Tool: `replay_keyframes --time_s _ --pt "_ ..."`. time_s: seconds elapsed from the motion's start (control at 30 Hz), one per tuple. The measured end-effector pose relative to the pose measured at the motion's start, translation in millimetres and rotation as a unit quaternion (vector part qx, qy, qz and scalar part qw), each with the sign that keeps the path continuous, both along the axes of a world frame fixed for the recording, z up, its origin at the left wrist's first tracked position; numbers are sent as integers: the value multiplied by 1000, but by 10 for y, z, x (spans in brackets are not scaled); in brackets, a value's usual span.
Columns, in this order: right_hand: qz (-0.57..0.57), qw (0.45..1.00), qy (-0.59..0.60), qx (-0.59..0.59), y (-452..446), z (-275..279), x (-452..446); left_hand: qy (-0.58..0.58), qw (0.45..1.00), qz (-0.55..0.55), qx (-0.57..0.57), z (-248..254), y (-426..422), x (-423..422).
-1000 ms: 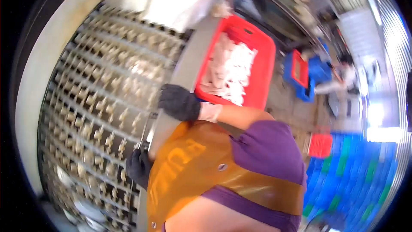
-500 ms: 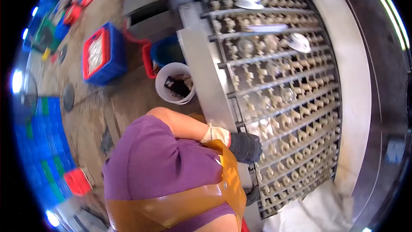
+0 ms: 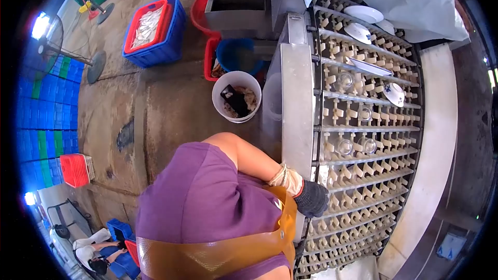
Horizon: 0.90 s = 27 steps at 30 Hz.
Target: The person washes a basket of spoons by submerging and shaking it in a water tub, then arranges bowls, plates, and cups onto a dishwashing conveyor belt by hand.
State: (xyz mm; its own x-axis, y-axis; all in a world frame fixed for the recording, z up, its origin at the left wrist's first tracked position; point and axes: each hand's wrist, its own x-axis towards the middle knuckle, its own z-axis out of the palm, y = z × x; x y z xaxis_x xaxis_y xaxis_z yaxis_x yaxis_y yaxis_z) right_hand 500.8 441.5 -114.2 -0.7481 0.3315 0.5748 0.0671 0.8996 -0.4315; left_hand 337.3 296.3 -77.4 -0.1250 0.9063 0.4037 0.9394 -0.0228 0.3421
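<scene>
My left hand (image 3: 313,199), in a dark knit glove with a pale cuff, rests at the near edge of a peg conveyor (image 3: 363,197). Its fingers look curled; whatever they may hold is hidden. My right hand (image 3: 300,246) shows only as a dark sliver behind the orange apron (image 3: 207,256). The pegs nearest my hands carry no dishes. Farther up the belt stand several clear glasses (image 3: 345,147), a patterned bowl (image 3: 394,95), a narrow white dish (image 3: 370,67), another bowl (image 3: 358,33) and a white plate (image 3: 364,14).
A steel ledge (image 3: 296,109) borders the belt. Beside it stand a white bucket (image 3: 237,117) with scraps, a blue basin (image 3: 236,54) and a blue crate (image 3: 171,46) holding a red basket. Red baskets (image 3: 74,170) are stacked at left. Another person (image 3: 96,256) is at lower left.
The view has swung, shifting the belt and floor items rightward in the picture. The dishes remain on the upper belt. My left hand stays at the conveyor's edge; my right hand is more hidden.
</scene>
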Motion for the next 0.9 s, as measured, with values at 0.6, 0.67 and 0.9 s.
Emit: replay_keyframes --time_s 0.6,0.67,0.9 --pt "-134 990 26 26 5 -123 217 22 1000 -9 -5 -8 219 279" --pt "-139 990 23 28 24 -114 275 21 1000 -15 -12 33 236 311" --pt "-149 988 20 43 129 -71 481 -53 998 -27 29 86 299 385"
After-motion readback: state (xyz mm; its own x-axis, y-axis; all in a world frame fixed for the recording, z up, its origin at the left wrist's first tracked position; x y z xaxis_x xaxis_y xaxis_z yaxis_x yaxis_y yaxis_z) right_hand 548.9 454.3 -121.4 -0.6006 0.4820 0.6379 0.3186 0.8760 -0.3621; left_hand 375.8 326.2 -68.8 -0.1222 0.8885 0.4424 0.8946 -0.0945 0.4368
